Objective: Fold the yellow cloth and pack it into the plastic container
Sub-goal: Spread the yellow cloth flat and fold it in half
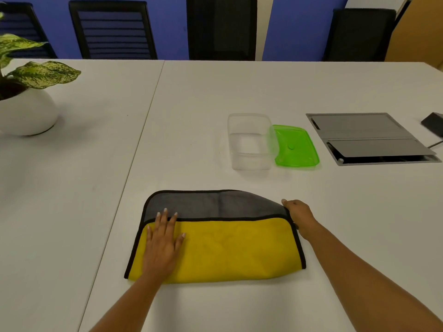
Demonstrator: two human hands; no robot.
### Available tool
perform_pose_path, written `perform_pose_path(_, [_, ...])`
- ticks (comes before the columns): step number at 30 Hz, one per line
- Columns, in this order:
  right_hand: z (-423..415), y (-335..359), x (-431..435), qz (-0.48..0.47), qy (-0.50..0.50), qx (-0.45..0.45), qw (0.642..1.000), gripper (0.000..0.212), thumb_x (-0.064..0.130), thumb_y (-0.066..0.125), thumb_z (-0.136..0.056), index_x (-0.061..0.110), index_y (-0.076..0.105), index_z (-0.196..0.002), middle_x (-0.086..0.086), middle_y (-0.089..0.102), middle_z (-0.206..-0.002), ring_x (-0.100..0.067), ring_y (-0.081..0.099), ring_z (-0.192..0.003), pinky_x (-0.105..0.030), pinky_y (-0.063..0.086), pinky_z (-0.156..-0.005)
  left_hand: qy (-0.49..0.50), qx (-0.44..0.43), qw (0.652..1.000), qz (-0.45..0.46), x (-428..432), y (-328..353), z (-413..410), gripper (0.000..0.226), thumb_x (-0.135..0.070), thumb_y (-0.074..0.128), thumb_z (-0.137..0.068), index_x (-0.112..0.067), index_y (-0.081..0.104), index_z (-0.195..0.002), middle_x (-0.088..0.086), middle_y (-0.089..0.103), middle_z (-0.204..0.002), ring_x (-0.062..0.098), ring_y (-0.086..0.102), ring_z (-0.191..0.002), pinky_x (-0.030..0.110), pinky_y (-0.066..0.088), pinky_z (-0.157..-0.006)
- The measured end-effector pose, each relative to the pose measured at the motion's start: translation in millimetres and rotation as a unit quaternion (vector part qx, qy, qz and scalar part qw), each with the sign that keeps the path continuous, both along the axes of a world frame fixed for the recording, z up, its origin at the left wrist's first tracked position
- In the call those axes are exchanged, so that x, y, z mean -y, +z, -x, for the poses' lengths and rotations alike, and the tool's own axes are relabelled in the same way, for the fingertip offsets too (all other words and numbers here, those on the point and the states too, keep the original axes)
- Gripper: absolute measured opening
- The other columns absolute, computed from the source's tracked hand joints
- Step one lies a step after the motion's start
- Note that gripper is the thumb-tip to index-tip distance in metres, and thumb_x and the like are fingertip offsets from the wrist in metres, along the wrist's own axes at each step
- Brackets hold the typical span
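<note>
Head view, yellow cloth (230,248) folded, lying left-right

Yellow cloth (227,250): black-trimmed, grey reverse side, folded once, lies flat near front edge of table. Yellow layer on top covers front part; grey strip shows along far edge. Far right corner rounded, slightly lifted.
Plastic container (249,140): clear, rectangular, upright, open, empty; stands beyond cloth, to right, well apart from it.
Green lid (296,146): off, lies just beside container's right wall.
</note>
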State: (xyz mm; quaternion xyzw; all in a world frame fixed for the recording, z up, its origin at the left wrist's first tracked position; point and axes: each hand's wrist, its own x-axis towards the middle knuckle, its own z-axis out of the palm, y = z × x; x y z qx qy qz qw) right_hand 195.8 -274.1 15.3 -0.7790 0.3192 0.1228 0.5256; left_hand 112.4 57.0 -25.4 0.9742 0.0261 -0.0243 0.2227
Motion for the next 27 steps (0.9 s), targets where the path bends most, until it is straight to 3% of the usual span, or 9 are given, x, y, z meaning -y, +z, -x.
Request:
perform_pose_path(2, [-5, 1, 1, -0.079, -0.018, 0.015, 0.997, 0.027, 0.007, 0.054, -0.092, 0.007, 0.057, -0.118, -0.021, 0.057, -0.12, -0.032, 0.055, -0.098, -0.033, 0.05, -0.07, 0.001, -0.02, 1.0, -0.019, -1, -8, 1, 0.113, -0.081, -0.028, -0.057, -0.023, 0.007, -0.147, 0.003, -0.001, -0.159, 0.019, -0.005, -0.147, 0.042, -0.002, -0.119])
perform_pose_path(8, [-9, 4, -4, -0.151, 0.013, 0.122, 0.981, 0.051, -0.016, 0.043, -0.088, 0.012, 0.054, -0.129, -0.012, 0.053, -0.131, -0.021, 0.054, -0.107, -0.028, 0.05, -0.083, -0.003, -0.026, 0.999, -0.042, -1, -12, 2, 0.107, -0.078, -0.029, -0.059, -0.024, 0.001, -0.147, 0.001, 0.0, -0.159, 0.016, -0.006, -0.146, 0.039, -0.005, -0.118])
perform_pose_path(10, [-5, 1, -4, -0.107, 0.017, 0.139, 0.984, 0.045, -0.012, 0.047, -0.088, 0.011, 0.056, -0.126, -0.013, 0.056, -0.129, -0.02, 0.055, -0.104, -0.03, 0.048, -0.086, -0.005, -0.025, 0.999, -0.042, 0, -11, 1, 0.107, -0.078, -0.03, -0.059, -0.024, 0.001, -0.146, 0.0, 0.0, -0.159, 0.016, -0.006, -0.146, 0.039, -0.005, -0.118])
perform_pose_path(13, [2, -4, 0, 0.105, 0.053, 0.154, 0.981, 0.028, 0.006, 0.058, -0.089, 0.01, 0.064, -0.116, -0.015, 0.061, -0.118, -0.026, 0.058, -0.095, -0.027, 0.045, -0.08, -0.006, -0.03, 0.999, -0.031, -1, -7, 0, 0.111, -0.08, -0.028, -0.057, -0.024, 0.006, -0.147, 0.0, 0.004, -0.159, 0.017, -0.003, -0.147, 0.041, -0.005, -0.118])
perform_pose_path(15, [6, -5, 3, 0.149, 0.092, 0.166, 0.97, 0.023, 0.016, 0.063, -0.087, 0.008, 0.066, -0.108, -0.012, 0.06, -0.105, -0.025, 0.056, -0.089, -0.026, 0.042, -0.076, 0.007, -0.025, 1.0, -0.007, -6, -2, -2, 0.105, -0.08, -0.016, -0.066, -0.021, 0.016, -0.147, 0.002, 0.015, -0.158, 0.02, 0.004, -0.147, 0.043, -0.004, -0.117])
perform_pose_path(16, [8, -5, 4, 0.142, 0.125, 0.155, 0.97, 0.023, 0.02, 0.066, -0.085, 0.008, 0.066, -0.105, -0.009, 0.06, -0.098, -0.022, 0.054, -0.085, -0.026, 0.04, -0.073, 0.023, -0.015, 1.0, 0.003, -10, 1, -5, 0.091, -0.076, 0.0, -0.078, -0.019, 0.023, -0.145, 0.004, 0.024, -0.156, 0.022, 0.011, -0.146, 0.046, -0.001, -0.117])
perform_pose_path(19, [16, -6, 10, 0.137, 0.241, 0.081, 0.957, 0.032, 0.024, 0.07, -0.081, 0.011, 0.063, -0.109, -0.006, 0.058, -0.098, -0.017, 0.051, -0.087, -0.026, 0.039, -0.077, 0.094, -0.001, 0.995, 0.018, -26, 11, -15, 0.049, -0.037, 0.053, -0.09, -0.016, 0.043, -0.133, 0.012, 0.05, -0.137, 0.03, 0.038, -0.133, 0.056, 0.02, -0.111])
perform_pose_path(23, [22, -7, 14, 0.178, 0.305, 0.044, 0.935, 0.042, 0.018, 0.072, -0.079, 0.01, 0.058, -0.118, -0.014, 0.054, -0.115, -0.025, 0.052, -0.109, -0.027, 0.041, -0.087, 0.128, -0.025, 0.989, 0.069, -48, 29, -27, 0.044, -0.016, 0.069, -0.081, -0.01, 0.053, -0.121, 0.016, 0.062, -0.116, 0.034, 0.057, -0.107, 0.05, 0.043, -0.092])
perform_pose_path(27, [20, -5, 10, 0.192, 0.274, 0.034, 0.942, 0.036, 0.01, 0.073, -0.078, 0.004, 0.061, -0.111, -0.012, 0.058, -0.096, -0.021, 0.053, -0.089, -0.019, 0.041, -0.072, 0.159, -0.061, 0.979, 0.107, -61, 35, -34, 0.037, -0.009, 0.072, -0.077, 0.002, 0.061, -0.11, 0.024, 0.067, -0.106, 0.036, 0.062, -0.095, 0.041, 0.048, -0.083])
